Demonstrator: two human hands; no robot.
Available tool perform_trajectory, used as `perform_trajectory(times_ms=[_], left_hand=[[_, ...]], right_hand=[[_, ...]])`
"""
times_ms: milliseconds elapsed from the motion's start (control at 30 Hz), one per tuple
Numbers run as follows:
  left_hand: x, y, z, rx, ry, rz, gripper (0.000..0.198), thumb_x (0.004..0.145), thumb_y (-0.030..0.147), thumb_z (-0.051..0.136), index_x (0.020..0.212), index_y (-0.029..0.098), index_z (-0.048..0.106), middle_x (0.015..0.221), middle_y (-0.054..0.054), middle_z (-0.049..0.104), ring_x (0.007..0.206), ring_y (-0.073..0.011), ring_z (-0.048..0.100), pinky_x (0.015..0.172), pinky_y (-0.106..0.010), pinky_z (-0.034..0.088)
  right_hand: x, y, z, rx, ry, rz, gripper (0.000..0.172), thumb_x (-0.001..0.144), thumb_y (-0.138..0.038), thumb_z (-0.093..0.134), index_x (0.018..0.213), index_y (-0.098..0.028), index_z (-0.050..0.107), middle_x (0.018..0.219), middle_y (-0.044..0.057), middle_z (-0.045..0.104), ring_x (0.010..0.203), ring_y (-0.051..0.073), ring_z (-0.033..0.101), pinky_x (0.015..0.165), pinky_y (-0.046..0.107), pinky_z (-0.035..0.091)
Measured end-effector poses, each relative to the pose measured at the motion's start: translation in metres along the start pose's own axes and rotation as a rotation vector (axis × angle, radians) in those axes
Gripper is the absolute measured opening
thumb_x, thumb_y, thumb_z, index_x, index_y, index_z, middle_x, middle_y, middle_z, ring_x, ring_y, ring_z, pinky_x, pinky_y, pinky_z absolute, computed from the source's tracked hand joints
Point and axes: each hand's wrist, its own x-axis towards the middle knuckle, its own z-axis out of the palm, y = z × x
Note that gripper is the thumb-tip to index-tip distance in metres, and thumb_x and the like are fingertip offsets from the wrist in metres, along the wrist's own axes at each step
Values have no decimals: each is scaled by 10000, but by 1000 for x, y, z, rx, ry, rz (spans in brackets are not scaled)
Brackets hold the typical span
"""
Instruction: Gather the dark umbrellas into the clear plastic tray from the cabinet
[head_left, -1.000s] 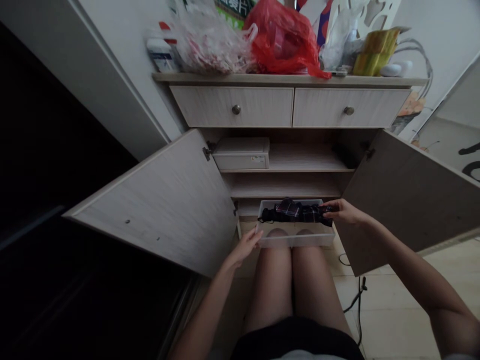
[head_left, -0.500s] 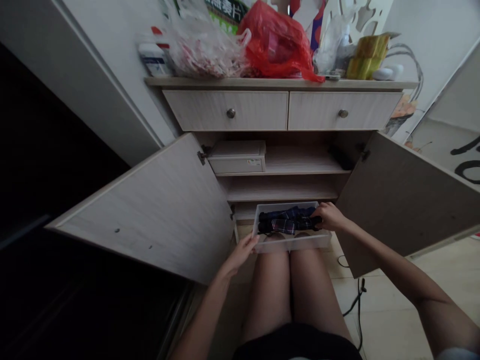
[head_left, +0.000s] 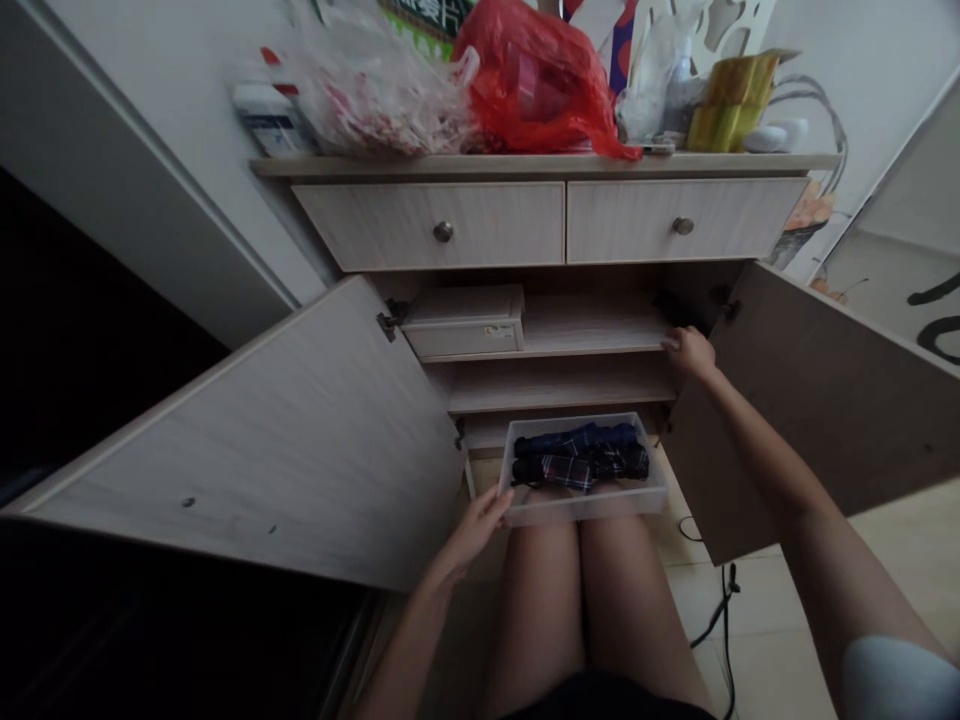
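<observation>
A clear plastic bin point(head_left: 525, 512) rests on my knees in front of an open cupboard. Two folded umbrellas point(head_left: 577, 462), one dark blue and one plaid, lie side by side in it. My left hand point(head_left: 478, 522) holds the bin's near left corner. My right hand point(head_left: 690, 352) reaches up to the right end of the upper shelf point(head_left: 592, 330), close to a dark object point(head_left: 673, 304) there. Its fingers are partly curled and seem to hold nothing.
Both cupboard doors point(head_left: 285, 440) point(head_left: 825, 400) stand wide open at either side. A white box point(head_left: 463, 322) sits on the upper shelf at left. Two shut drawers point(head_left: 435, 224) are above. Plastic bags point(head_left: 540, 80) and bottles crowd the top. A black cable point(head_left: 716, 620) lies on the floor.
My right hand let go of the plaid umbrella, left it in the bin, and rose to the right end of the upper shelf. My left hand stayed on the bin.
</observation>
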Motion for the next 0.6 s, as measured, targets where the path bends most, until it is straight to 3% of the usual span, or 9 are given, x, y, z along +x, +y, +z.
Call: perform_trajectory(times_ms=[100, 267, 367, 467, 600], left_hand=[[2, -2, -2, 17, -6, 14, 647, 760, 703, 603, 1137, 182, 679, 1124, -94, 692, 1075, -279, 573, 868, -341, 460], [3, -3, -3, 58, 5, 18, 625, 787, 708, 563, 1099, 180, 688, 1064, -91, 698, 1054, -279, 575, 855, -343, 459], [3, -2, -2, 51, 4, -3, 634, 789, 707, 562, 1137, 189, 675, 1088, -81, 694, 1059, -272, 574, 880, -354, 455], [2, 1, -2, 52, 15, -19, 633, 778, 718, 568, 1119, 198, 684, 1096, -81, 691, 1055, -270, 567, 879, -352, 452], [1, 0, -1, 64, 29, -4, 609, 785, 711, 564, 1081, 194, 687, 1046, -77, 689, 1015, -258, 564, 841, -334, 447]], right_hand=[[40, 24, 6, -63, 5, 163, 445, 897, -236, 578, 1319, -93, 575, 1296, 254, 551, 1153, 318, 580, 916, 415, 481], [76, 43, 27, -14, -92, 278, 447, 901, -217, 578, 1322, -68, 552, 1242, 270, 565, 1157, 330, 580, 930, 444, 475], [79, 38, 39, 10, -56, 319, 449, 879, -260, 625, 1292, -91, 571, 1298, 280, 516, 1153, 350, 580, 906, 459, 486], [72, 28, 45, 58, 62, 350, 418, 889, -236, 616, 1284, -109, 567, 1351, 288, 457, 1114, 345, 611, 886, 457, 502], [59, 19, 43, 265, 213, 437, 379, 831, -163, 660, 1199, -91, 606, 1244, 241, 549, 1106, 329, 620, 940, 461, 495]])
